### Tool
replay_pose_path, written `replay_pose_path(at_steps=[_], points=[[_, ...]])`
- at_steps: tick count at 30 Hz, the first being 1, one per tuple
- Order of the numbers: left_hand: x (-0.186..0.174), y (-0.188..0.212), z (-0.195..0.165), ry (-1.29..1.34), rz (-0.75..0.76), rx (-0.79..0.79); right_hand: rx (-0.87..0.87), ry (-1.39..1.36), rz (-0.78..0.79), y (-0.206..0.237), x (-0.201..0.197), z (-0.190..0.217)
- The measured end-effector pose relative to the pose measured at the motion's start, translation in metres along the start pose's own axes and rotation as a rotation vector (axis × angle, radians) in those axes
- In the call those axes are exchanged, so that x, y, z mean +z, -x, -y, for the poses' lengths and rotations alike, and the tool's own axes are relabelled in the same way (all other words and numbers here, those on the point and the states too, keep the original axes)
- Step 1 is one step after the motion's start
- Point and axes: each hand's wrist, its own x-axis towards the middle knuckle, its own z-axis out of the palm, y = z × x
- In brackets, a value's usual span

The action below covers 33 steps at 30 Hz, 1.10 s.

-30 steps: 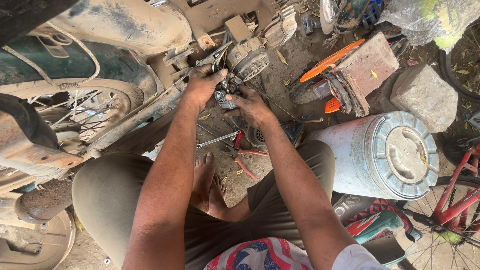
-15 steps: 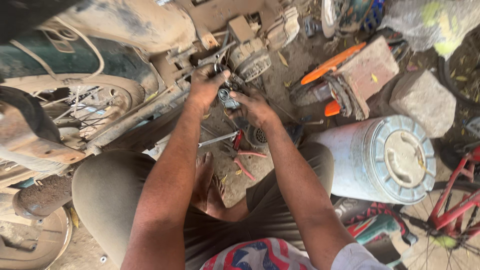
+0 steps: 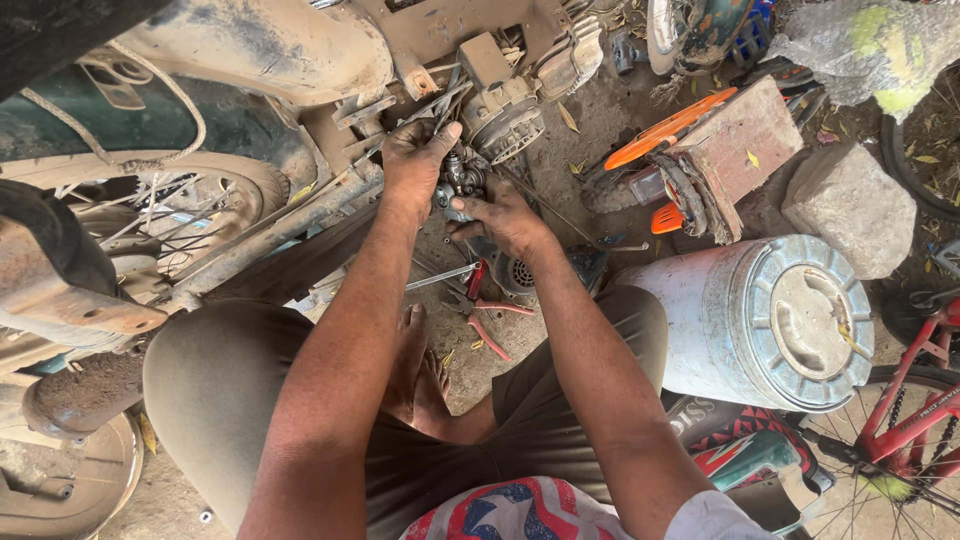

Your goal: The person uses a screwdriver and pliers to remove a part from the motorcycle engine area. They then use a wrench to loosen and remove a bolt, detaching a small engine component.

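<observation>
My left hand [image 3: 415, 160] and my right hand [image 3: 503, 218] both grip a small grey metal engine part [image 3: 458, 182], like a carburettor, held between them just below the dusty motorcycle engine [image 3: 505, 115]. The left fingers wrap its upper left side. From below and to the right, the right hand's fingers cup it. Under my arms, red-handled pliers [image 3: 485, 305] and a thin metal tool [image 3: 440, 278] lie on the dirt near my bare foot [image 3: 415, 370].
The motorcycle's rear wheel [image 3: 150, 215] and frame fill the left. A white plastic drum [image 3: 765, 320] lies on its side at right, beside a stone [image 3: 850, 205], a brick block [image 3: 735, 150] and an orange-handled tool [image 3: 665, 130]. A red bicycle [image 3: 915, 410] stands at the lower right.
Both hands stay on the metal part, shifting their grip slightly. The view has drifted a little, nothing else has moved.
</observation>
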Motion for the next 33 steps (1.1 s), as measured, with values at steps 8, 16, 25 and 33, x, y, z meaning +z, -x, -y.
replay_pose_path(at_steps=[8, 16, 25, 33], points=[[-0.005, 0.004, -0.015, 0.136, 0.089, -0.196, -0.046, -0.017, 0.039, 0.001, 0.000, 0.000], [-0.012, 0.006, -0.020, 0.032, 0.185, -0.173, -0.018, 0.009, 0.041, -0.003, -0.004, -0.005], [-0.003, -0.001, -0.012, 0.116, 0.069, -0.116, 0.114, -0.104, 0.159, -0.003, -0.022, 0.005], [0.005, -0.012, 0.002, 0.146, -0.004, -0.027, 0.006, -0.153, 0.024, 0.001, 0.000, -0.007]])
